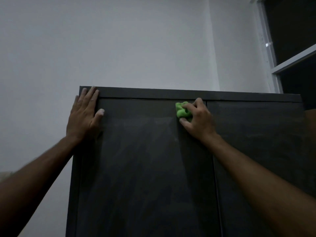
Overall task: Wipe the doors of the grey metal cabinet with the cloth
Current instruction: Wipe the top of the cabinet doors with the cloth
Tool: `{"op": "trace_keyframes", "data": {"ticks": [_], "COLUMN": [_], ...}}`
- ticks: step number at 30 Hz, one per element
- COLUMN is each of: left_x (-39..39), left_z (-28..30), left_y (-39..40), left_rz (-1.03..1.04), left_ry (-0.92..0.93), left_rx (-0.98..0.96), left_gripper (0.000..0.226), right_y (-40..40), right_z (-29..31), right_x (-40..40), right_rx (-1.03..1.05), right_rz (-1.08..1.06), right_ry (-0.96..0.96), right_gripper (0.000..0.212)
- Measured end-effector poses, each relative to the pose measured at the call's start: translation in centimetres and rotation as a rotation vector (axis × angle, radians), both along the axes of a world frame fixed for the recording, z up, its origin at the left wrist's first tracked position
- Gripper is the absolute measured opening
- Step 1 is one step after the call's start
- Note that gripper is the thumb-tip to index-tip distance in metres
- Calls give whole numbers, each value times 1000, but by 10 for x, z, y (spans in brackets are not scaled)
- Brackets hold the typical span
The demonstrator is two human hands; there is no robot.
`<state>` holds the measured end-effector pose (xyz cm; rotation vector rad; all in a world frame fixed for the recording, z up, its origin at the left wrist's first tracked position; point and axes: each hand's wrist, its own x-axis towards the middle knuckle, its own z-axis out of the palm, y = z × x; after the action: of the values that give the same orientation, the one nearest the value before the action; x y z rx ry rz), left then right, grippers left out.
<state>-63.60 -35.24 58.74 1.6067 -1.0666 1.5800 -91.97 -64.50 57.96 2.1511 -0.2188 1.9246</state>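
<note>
The tall grey metal cabinet (145, 177) fills the lower middle of the view, its two doors closed and meeting at a seam right of centre. My right hand (198, 119) grips a bunched bright green cloth (182, 110) and holds it against the top of the left door, just left of the seam. My left hand (84, 113) lies flat with straight fingers on the cabinet's upper left corner, thumb on the left door. Faint pale smear marks show on the left door below the cloth.
A white wall (119, 45) rises behind and left of the cabinet. A window with a white frame (273, 65) and dark panes stands at the upper right, close to the cabinet's right side.
</note>
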Motion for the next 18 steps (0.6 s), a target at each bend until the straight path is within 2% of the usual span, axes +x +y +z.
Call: {"op": "trace_keyframes", "data": {"ticks": [1,5,7,9,11,13,16,18], "left_x": [0,2,2,1,1,1,-1,-2], "left_z": [0,-1,-1,-1,-1,-2,-3,-2], "left_y": [0,3,3,2,3,3,3,4], "left_rz": [-3,-22,-19,-18,-25,-31,-35,-35], "left_ry": [-2,-7,-8,-11,-8,-5,3,5], "left_rx": [1,12,7,2,3,4,5,5], "left_gripper": [75,74,74,73,73,73,73,73], "right_y": [8,6,-2,2,17,29,16,6], "right_z": [-6,-41,-28,-7,-3,-20,-48,-36], "right_x": [9,8,1,6,19,31,22,16], "right_rx": [-46,-379,-322,-128,-27,-160,-429,-391], "right_rz": [15,-17,-33,-17,32,78,88,55], "right_ry": [14,348,278,72,-29,60,335,280], "right_gripper": [47,51,47,42,44,48,49,47]}}
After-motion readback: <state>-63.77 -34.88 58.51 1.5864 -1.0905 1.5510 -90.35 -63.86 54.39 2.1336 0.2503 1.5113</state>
